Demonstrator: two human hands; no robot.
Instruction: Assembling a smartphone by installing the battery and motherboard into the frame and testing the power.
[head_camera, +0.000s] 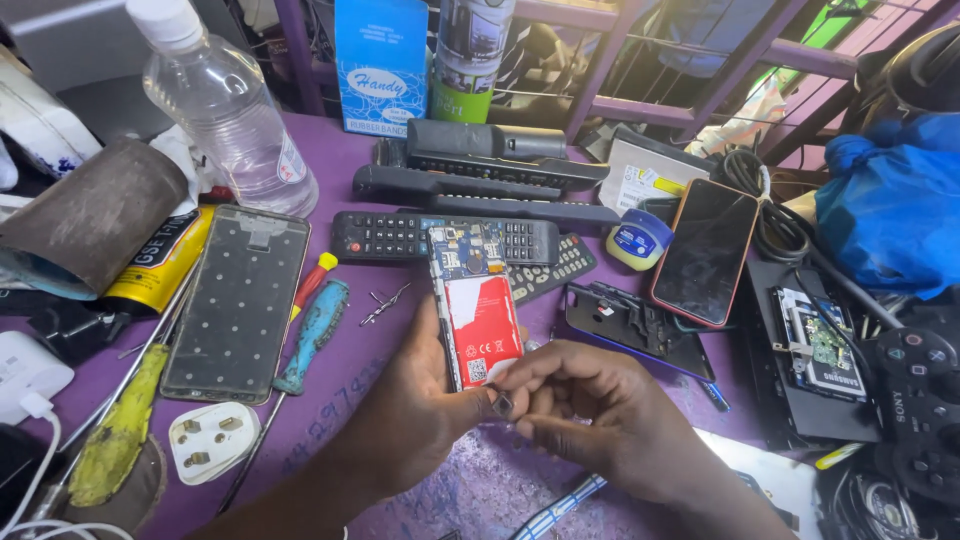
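red-battery opened phone (478, 300) sits just below the black remote (440, 238), my left hand (415, 400) closed around its lower edge, right hand (590, 415) fingers pinched on a small dark part (503, 404) touching it.

The small part (503, 404) pinched at the fingers (520, 385) is too small to identify.

A phone repair workshop: screwdrivers (312, 335), remote controls (440, 236) and an opened phone frame (237, 303) crowd the purple bench (340, 400).
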